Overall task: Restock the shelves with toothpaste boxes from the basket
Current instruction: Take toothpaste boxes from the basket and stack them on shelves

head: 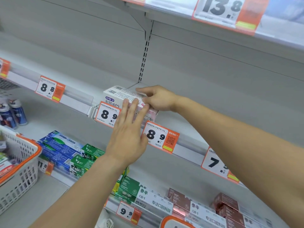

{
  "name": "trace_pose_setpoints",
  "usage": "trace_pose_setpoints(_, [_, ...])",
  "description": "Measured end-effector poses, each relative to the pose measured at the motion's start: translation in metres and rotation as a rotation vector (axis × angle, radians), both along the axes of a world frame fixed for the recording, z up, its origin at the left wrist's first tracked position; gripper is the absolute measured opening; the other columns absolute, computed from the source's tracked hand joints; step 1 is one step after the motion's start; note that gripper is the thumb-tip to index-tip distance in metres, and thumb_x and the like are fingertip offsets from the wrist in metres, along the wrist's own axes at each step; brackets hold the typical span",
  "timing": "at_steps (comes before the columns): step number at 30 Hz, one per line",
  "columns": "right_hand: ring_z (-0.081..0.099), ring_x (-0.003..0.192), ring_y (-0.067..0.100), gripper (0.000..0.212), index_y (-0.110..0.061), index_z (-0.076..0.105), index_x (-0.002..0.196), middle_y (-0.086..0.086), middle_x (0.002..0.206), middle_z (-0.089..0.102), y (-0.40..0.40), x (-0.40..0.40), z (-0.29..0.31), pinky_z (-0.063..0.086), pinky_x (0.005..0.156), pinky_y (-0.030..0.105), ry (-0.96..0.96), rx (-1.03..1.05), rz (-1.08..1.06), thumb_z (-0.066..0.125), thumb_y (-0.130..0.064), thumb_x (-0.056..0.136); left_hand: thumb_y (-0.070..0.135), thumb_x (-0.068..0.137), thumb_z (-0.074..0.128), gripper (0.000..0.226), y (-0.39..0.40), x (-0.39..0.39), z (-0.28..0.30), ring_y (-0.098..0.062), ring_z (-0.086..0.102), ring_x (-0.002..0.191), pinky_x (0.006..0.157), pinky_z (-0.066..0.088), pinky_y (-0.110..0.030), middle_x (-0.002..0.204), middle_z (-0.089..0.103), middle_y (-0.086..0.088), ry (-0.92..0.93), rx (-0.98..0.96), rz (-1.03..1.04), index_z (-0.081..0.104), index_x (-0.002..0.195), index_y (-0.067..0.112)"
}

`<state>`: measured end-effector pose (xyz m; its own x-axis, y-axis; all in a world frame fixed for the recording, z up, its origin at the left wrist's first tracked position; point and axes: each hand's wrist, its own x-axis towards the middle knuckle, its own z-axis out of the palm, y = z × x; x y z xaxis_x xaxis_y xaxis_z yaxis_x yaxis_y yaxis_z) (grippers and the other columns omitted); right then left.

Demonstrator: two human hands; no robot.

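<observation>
A white toothpaste box (118, 93) with printed text lies on the middle shelf (189, 129), on top of a pink and white box (152, 115). My right hand (158, 98) rests on the top box's right end, fingers curled round its edge. My left hand (130, 129) is in front with straight fingers pressing on the boxes' front face. The white basket (24, 163) with an orange rim stands at the left and holds several boxes.
Price tags reading 8.9 (107, 114) hang on the shelf edge. Blue and green toothpaste boxes (69, 152) fill the shelf below, with green and brown boxes (227, 206) lower right. Spray cans (13, 112) stand at the left. A second orange-rimmed basket edge (174, 222) shows at the bottom.
</observation>
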<state>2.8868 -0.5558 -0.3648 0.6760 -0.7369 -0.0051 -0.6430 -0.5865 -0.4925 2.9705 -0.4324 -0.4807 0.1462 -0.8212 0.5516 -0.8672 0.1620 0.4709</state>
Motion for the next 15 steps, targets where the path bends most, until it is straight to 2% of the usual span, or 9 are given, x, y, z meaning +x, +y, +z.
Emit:
trace_pose_setpoints(2, [0.057, 0.119, 0.014, 0.042, -0.024, 0.057, 0.138, -0.002, 0.136, 0.058, 0.004, -0.008, 0.0, 0.039, 0.092, 0.015, 0.035, -0.196, -0.087, 0.056, -0.023, 0.096, 0.022, 0.089, 0.061, 0.085, 0.002, 0.002, 0.001, -0.021, -0.017, 0.152, 0.124, 0.006, -0.043, 0.167, -0.002, -0.003, -0.011, 0.021, -0.007, 0.012, 0.158, 0.028])
trace_pose_setpoints(3, [0.057, 0.121, 0.017, 0.037, -0.024, 0.063, 0.13, -0.002, 0.13, 0.061, 0.005, -0.013, -0.002, 0.04, 0.095, 0.017, 0.01, -0.208, -0.13, 0.058, -0.025, 0.094, 0.024, 0.09, 0.061, 0.086, 0.002, 0.003, 0.001, -0.02, -0.018, 0.152, 0.125, 0.006, -0.044, 0.167, -0.004, -0.001, -0.013, 0.035, -0.008, 0.009, 0.158, 0.03])
trace_pose_setpoints(5, [0.065, 0.107, 0.023, 0.028, -0.024, 0.071, 0.118, 0.0, 0.116, 0.065, 0.009, -0.021, -0.009, 0.053, 0.092, 0.029, -0.08, -0.099, -0.159, 0.061, -0.026, 0.092, 0.027, 0.091, 0.059, 0.087, 0.003, 0.004, 0.002, -0.019, -0.019, 0.151, 0.124, 0.005, -0.044, 0.167, -0.007, 0.001, -0.028, 0.052, -0.01, 0.003, 0.158, 0.034])
trace_pose_setpoints(6, [0.069, 0.099, 0.026, 0.026, -0.024, 0.072, 0.116, 0.0, 0.112, 0.066, 0.011, -0.024, -0.012, 0.059, 0.085, 0.034, -0.12, -0.04, -0.164, 0.062, -0.027, 0.092, 0.027, 0.091, 0.058, 0.088, 0.004, 0.004, 0.003, -0.019, -0.02, 0.151, 0.124, 0.004, -0.045, 0.167, -0.008, 0.002, -0.035, 0.062, -0.01, 0.001, 0.157, 0.036])
trace_pose_setpoints(8, [0.071, 0.091, 0.026, 0.025, -0.024, 0.073, 0.115, 0.0, 0.107, 0.069, 0.013, -0.028, -0.016, 0.062, 0.076, 0.035, -0.181, 0.01, -0.162, 0.065, -0.029, 0.093, 0.028, 0.091, 0.058, 0.089, 0.004, 0.003, 0.005, -0.02, -0.021, 0.151, 0.124, 0.003, -0.047, 0.166, -0.01, 0.002, -0.038, 0.099, 0.0, -0.002, 0.157, 0.038])
trace_pose_setpoints(10, [0.069, 0.096, 0.016, 0.027, -0.022, 0.072, 0.117, -0.004, 0.109, 0.07, 0.015, -0.03, -0.018, 0.058, 0.085, 0.031, -0.188, -0.043, -0.164, 0.066, -0.032, 0.093, 0.03, 0.09, 0.057, 0.087, 0.004, 0.0, 0.008, -0.02, -0.019, 0.151, 0.124, 0.002, -0.049, 0.166, -0.01, 0.0, -0.014, 0.105, 0.005, 0.002, 0.157, 0.037])
trace_pose_setpoints(12, [0.063, 0.101, 0.011, 0.029, -0.019, 0.071, 0.117, -0.002, 0.119, 0.064, 0.019, -0.036, -0.017, 0.048, 0.09, 0.025, -0.216, -0.235, -0.21, 0.066, -0.034, 0.092, 0.032, 0.085, 0.057, 0.081, 0.01, -0.006, 0.017, -0.023, -0.003, 0.153, 0.124, 0.008, -0.047, 0.166, 0.006, -0.004, 0.073, -0.005, -0.029, 0.02, 0.157, 0.032])
trace_pose_setpoints(13, [0.063, 0.098, 0.011, 0.025, -0.019, 0.071, 0.112, 0.0, 0.119, 0.063, 0.027, -0.043, -0.014, 0.047, 0.09, 0.025, -0.285, -0.344, -0.242, 0.065, -0.031, 0.092, 0.029, 0.082, 0.058, 0.073, 0.015, -0.011, 0.022, -0.025, 0.015, 0.151, 0.122, 0.019, -0.045, 0.161, 0.023, -0.007, 0.121, -0.108, -0.052, 0.035, 0.151, 0.026])
trace_pose_setpoints(15, [0.064, 0.08, 0.007, 0.011, -0.021, 0.069, 0.1, -0.002, 0.104, 0.065, 0.057, -0.065, -0.01, 0.05, 0.082, 0.026, -0.473, -0.457, -0.279, 0.064, -0.023, 0.09, 0.022, 0.081, 0.061, 0.043, 0.025, -0.024, 0.035, -0.022, 0.053, 0.122, 0.102, 0.044, -0.038, 0.129, 0.056, -0.006, 0.196, -0.324, -0.062, 0.061, 0.123, 0.015])
